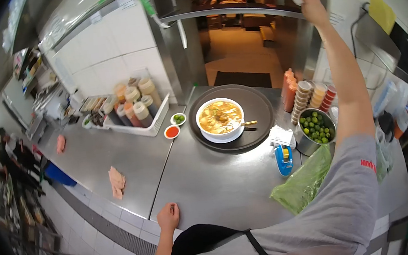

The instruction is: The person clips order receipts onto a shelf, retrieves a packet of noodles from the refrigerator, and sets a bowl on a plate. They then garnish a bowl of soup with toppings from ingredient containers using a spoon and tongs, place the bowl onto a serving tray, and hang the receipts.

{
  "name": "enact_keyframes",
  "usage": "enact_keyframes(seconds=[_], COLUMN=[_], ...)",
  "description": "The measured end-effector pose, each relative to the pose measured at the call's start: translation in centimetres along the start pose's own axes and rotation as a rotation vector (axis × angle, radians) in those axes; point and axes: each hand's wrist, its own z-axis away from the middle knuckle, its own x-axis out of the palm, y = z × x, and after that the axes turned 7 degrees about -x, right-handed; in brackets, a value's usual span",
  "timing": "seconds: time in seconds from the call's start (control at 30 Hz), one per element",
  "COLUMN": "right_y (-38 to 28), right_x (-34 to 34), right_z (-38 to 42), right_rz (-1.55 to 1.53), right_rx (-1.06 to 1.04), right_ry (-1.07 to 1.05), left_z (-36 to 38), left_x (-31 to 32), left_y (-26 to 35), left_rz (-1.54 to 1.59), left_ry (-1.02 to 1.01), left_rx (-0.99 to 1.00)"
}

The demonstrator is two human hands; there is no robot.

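Note:
My right hand (315,10) is raised high at the upper right, beside the metal rail (236,12) over the pass window. Its fingers pinch a small white thing (297,1) whose kind I cannot make out. My left hand (169,215) rests as a loose fist at the counter's front edge, with nothing visible in it. Between them, a white bowl (203,128) of thick soup (219,116) stands on a round dark tray (260,133), with a white plate beneath it. A gold-handled spoon (249,123) lies at the bowl's right side.
Small bowls of red sauce (172,131) and green limes (178,119) sit left of the tray. A white basket (160,121) holds several squeeze bottles. At right are a lime pot (311,145), blue tape dispenser (284,160) and green plastic bag (303,181). People (16,156) stand far left.

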Motion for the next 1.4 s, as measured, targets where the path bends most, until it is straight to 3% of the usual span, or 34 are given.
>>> enact_keyframes(seconds=[0.13,0.17,0.27,0.3,0.33,0.4,0.47,0.53,0.67,0.87,0.93,1.0,1.07,1.1,1.13,1.17,1.23,1.3,1.33,1.4], right_y=[2.8,2.9,3.7,2.4,9.9,8.8,6.8,7.6,8.7,11.1,8.5,9.4,7.7,5.3,-0.8,-1.4,-5.9,-4.6,-3.2,0.0], right_x=[4.5,5.1,5.7,4.5,10.5,8.9,7.6,7.8,8.1,9.7,6.3,5.5,2.8,0.0,-5.9,-7.8,-15.2,-18.7,-20.0,-22.5], right_z=[-1.5,-1.6,-2.8,-3.0,-3.9,-4.2,-4.9,-4.9,-4.9,-5.0,-4.3,-3.5,-0.5,2.2,5.7,8.4,13.9,17.8,19.7,23.1], right_rz=[0.091,0.099,0.087,0.058,0.033,-0.035,0.06,0.073,0.082,0.042,-0.024,-0.025,-0.279,-0.459,-0.414,-0.319,-0.401,-0.336,-0.297,-0.326], right_rx=[-0.038,-0.075,-0.025,0.062,-0.204,-0.062,0.067,0.081,0.121,-0.035,0.001,-0.195,-0.275,-0.205,-0.192,-0.302,-0.2,-0.2,-0.198,-0.108], right_ry=[-0.183,-0.125,-0.149,-0.242,-0.133,-0.188,-0.413,-0.304,-0.307,-0.35,-0.202,-0.028,-0.02,-0.138,-0.167,-0.167,-0.354,-0.536,-0.598,-0.68], left_z=[-0.1,-0.2,-0.1,0.0,0.1,0.0,0.1,0.2,0.2,0.1,-0.1,0.1,0.1,0.1,0.0,0.0,0.1,0.4,0.4,0.4], left_x=[-0.7,-0.8,-0.7,-0.7,-0.7,-0.7,-0.7,-1.0,-0.8,-0.8,-1.2,-1.0,-0.8,-0.7,-0.7,-0.5,-0.1,0.6,0.4,2.4], left_y=[0.5,0.5,-0.1,-0.2,-0.3,-0.5,-0.2,-0.2,-0.1,-0.1,-0.2,-0.1,-0.3,-0.3,-0.3,-0.3,-0.5,-0.8,-0.4,-2.6], left_rz=[-0.044,-0.072,-0.103,-0.088,-0.076,-0.084,-0.081,-0.074,0.001,-0.004,-0.022,-0.003,-0.011,-0.017,-0.025,-0.024,0.001,-0.04,-0.091,0.009], left_ry=[-0.067,-0.07,-0.131,-0.134,-0.139,-0.186,-0.163,-0.159,-0.109,-0.08,-0.122,-0.133,-0.122,-0.091,-0.078,-0.072,-0.054,0.026,-0.053,0.063], left_rx=[-0.023,-0.019,-0.081,-0.092,-0.096,-0.128,-0.144,-0.132,-0.093,-0.09,-0.081,-0.084,-0.062,-0.055,-0.048,-0.031,0.014,0.082,-0.042,0.067])
